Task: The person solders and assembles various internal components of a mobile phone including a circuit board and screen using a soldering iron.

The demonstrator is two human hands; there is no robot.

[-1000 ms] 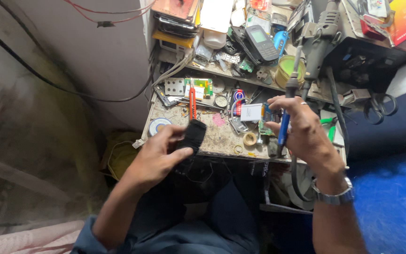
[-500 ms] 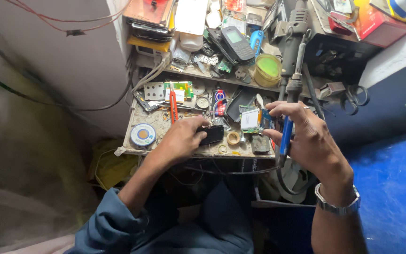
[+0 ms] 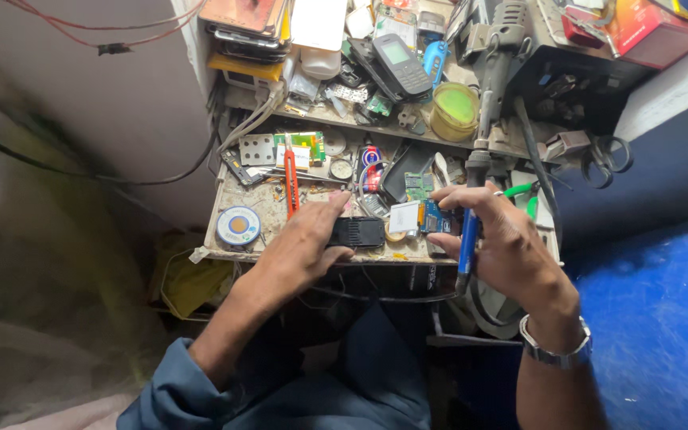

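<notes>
A cluttered small workbench [image 3: 224, 253] carries a solder reel [image 3: 238, 226], red cutter [image 3: 291, 185] and circuit boards [image 3: 418, 185]

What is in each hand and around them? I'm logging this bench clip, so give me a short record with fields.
left hand: left hand grips a black phone body on the small workbench
right hand: right hand holds a blue-handled tool and touches a small circuit board
near left: solder spool, red cutter
shelf above: keypad phone, yellow-green tub
wrist: metal watch
</notes>
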